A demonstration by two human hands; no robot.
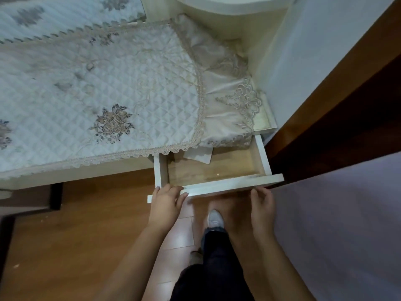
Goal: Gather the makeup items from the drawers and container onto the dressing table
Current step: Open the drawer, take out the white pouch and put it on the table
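Observation:
A white drawer (234, 184) stands pulled out from the right end of the dressing table (71, 172). Its wooden bottom shows only a folded paper (200, 156) at the back; no makeup item is visible in it. My left hand (166, 202) grips the left part of the drawer front, fingers curled over its top edge. My right hand (261, 203) holds the drawer front near its right end from below. A quilted white cloth with embroidered flowers (112, 83) covers the table top, its lace edge hanging over the drawer's back.
A white wall (321, 51) and a brown wooden frame (347, 109) close off the right side. A grey surface (347, 224) lies at the lower right. Wooden floor (76, 246) spreads below, with my leg and shoe (214, 219) under the drawer.

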